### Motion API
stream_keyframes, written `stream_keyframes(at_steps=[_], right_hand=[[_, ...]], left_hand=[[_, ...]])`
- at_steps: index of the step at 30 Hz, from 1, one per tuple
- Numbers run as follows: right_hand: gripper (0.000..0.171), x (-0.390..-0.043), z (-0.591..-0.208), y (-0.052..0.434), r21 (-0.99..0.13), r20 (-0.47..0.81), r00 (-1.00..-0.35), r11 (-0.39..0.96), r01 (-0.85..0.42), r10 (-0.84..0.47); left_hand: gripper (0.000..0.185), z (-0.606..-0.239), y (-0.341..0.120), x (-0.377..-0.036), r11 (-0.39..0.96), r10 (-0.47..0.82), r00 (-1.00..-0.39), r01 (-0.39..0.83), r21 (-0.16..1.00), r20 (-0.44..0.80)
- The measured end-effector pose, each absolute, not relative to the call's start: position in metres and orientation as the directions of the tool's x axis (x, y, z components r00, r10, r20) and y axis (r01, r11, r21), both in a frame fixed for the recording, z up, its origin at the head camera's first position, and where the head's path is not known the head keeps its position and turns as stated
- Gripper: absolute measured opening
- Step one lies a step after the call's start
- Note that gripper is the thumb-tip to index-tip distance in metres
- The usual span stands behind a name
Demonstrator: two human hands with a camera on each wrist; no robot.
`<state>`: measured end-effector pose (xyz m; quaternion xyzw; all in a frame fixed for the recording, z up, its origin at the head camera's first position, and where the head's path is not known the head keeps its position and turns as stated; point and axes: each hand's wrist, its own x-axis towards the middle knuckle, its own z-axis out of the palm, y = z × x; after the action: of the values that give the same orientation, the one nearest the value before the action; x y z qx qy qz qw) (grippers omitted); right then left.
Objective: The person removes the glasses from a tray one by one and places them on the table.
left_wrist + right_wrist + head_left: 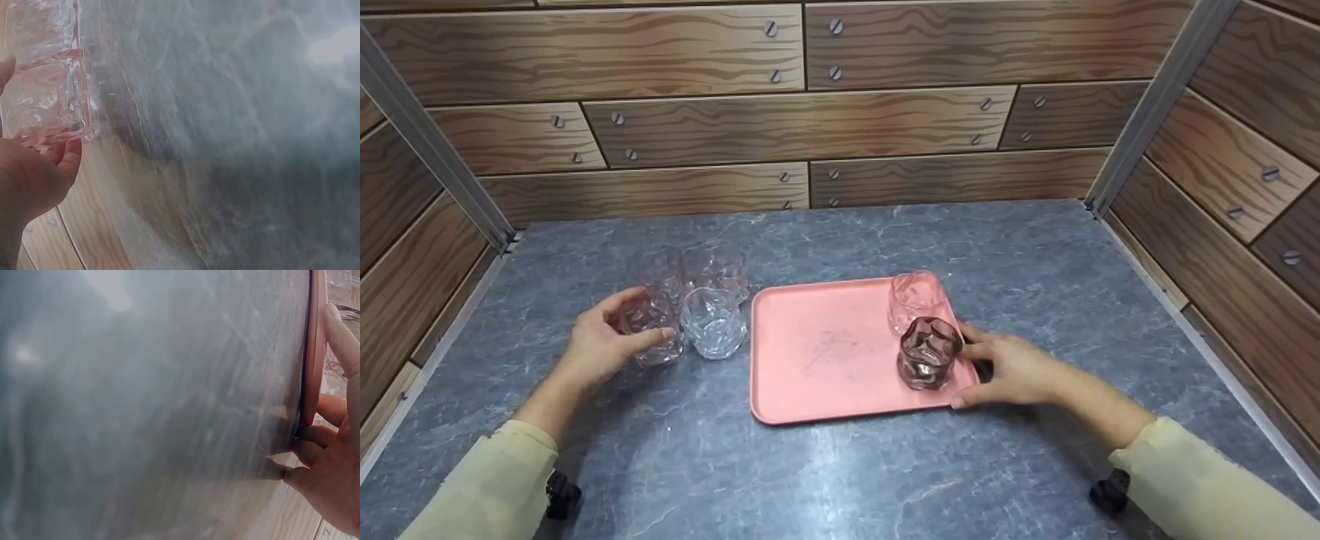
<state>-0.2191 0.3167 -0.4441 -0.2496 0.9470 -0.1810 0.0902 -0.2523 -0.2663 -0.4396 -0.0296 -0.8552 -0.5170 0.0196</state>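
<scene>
Nowhere is any writing legible. Left hand [604,341] curls around a pinkish glass [649,328] standing on the counter [1035,247] beside three other glasses [709,296]. Right hand [1012,367], fingers loosely bent, touches the tray [825,352] edge beside a dark glass [928,352].

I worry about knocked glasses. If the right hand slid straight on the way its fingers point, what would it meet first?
Probably the dark glass on the pink tray; the right hand points left toward it from the tray's right rim, though whether they already touch is unclear.
</scene>
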Motion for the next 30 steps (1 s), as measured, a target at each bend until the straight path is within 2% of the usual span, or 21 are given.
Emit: stream_keyframes(at_steps=[12,20,25,30], right_hand=[[0.091,-0.219,-0.445,0.317,-0.397,-0.053,-0.853,0.795,-0.460,-0.520],[0.094,-0.219,-0.447,0.318,-0.393,-0.060,-0.857,0.801,-0.452,-0.512],[0.099,-0.220,-0.447,0.318,-0.392,-0.088,-0.868,0.818,-0.421,-0.489],[0.104,-0.220,-0.446,0.317,-0.390,-0.117,-0.876,0.833,-0.393,-0.468]], left_hand=[[0.087,-0.441,-0.268,-0.250,0.425,0.049,-0.997,0.072,0.902,0.057],[0.092,-0.440,-0.269,-0.250,0.414,0.059,-0.998,0.048,0.909,0.026],[0.100,-0.432,-0.271,-0.245,0.454,0.064,-0.998,0.040,0.890,0.013],[0.100,-0.416,-0.273,-0.234,0.448,0.040,-0.997,0.074,0.891,0.063]])
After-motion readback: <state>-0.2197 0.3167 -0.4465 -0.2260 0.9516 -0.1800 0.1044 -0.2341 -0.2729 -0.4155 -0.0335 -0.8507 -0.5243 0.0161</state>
